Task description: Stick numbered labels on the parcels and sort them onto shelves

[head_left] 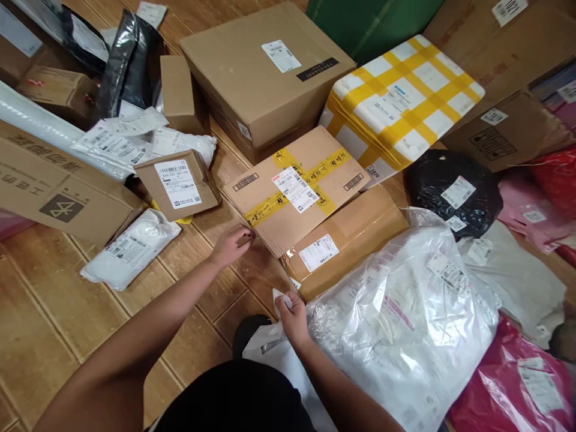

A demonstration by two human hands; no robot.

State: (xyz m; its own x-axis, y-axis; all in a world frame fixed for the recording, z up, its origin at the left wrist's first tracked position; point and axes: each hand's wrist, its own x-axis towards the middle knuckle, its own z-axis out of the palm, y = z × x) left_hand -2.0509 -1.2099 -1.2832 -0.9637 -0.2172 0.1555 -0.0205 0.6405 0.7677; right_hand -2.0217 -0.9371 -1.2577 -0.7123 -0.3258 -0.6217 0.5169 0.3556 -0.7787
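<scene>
My left hand (231, 245) has its fingers curled in a pinch beside the near left corner of a flat cardboard box (252, 195) crossed with yellow printed tape. Whether it touches that corner, or holds anything small, I cannot make out. Between the thumb and fingers of my right hand (294, 318) is a small white paper slip (279, 298). Just beyond that hand lies a long brown taped carton (355, 225) with a white shipping label. A large clear-wrapped white parcel (400, 318) lies right beside my right hand.
Behind stand a big brown carton (234, 54) and a white foam box (418, 90) with yellow tape. To the left are a small labelled box (198, 180), a white pouch (135, 246) and a long carton (54, 180). A black parcel (432, 186) and magenta bag (499, 384) lie right.
</scene>
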